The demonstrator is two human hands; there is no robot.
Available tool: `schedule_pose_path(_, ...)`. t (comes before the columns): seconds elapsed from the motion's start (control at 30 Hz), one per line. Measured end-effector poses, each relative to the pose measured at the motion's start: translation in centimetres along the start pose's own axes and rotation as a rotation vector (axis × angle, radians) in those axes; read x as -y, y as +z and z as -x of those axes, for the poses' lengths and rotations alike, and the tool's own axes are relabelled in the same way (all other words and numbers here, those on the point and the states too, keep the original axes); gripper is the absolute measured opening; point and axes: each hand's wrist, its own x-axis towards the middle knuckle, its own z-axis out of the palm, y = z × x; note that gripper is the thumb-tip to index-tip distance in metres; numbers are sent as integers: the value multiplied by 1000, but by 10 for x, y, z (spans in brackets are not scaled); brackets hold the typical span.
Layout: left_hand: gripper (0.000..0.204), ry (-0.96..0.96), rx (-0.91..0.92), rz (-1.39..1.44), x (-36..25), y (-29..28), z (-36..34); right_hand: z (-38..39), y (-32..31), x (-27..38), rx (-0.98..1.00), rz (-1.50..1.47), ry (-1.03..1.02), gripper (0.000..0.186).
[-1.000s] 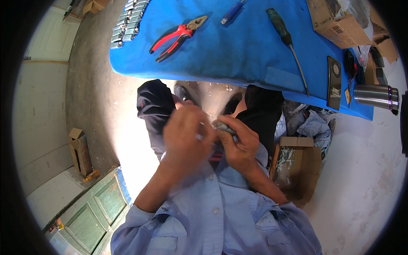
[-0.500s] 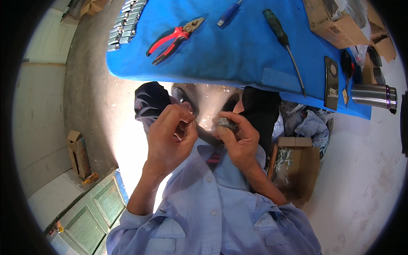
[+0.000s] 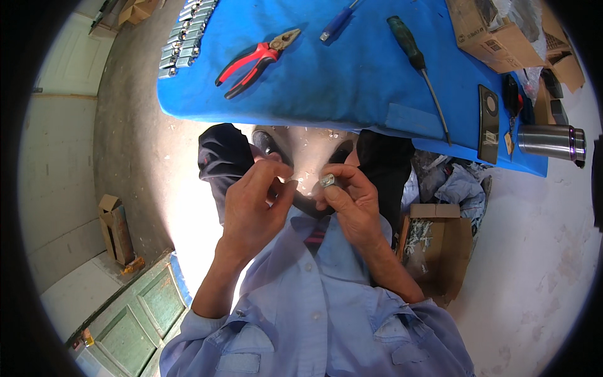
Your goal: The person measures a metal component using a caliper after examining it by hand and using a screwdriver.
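Over my lap, below the table edge, both hands are held close together but apart. My right hand [image 3: 357,204] pinches a small silvery metal part [image 3: 327,180] between thumb and fingers, its pale end turned up; the rest of it is covered by the fingers. To the left, my left hand [image 3: 256,204] has thumb and forefinger brought close together. Something tiny and light seems to be at those fingertips, too small to name. The other left fingers are curled in.
On the blue-covered table [image 3: 301,88] lie pliers [image 3: 259,61], a blue-handled tool [image 3: 338,24], a green-handled screwdriver [image 3: 418,63] and rows of metal parts [image 3: 187,38]. A steel flask [image 3: 553,142] lies at the right, near a flat dark plate [image 3: 488,122]. An open carton [image 3: 449,251] stands below.
The metal part in my right hand has turned, so its pale end shows instead of a darker side. My left fingertips have shifted slightly.
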Motion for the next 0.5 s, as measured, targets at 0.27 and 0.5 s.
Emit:
schedule_pose_path(0.27,21,225,18,38,-10,5,3,-2,0,-2,10,-62,32,31)
schedule_pose_path(0.5,37,455,2,-257,-11,12,5,-4,12,0,-66,132,-152,29)
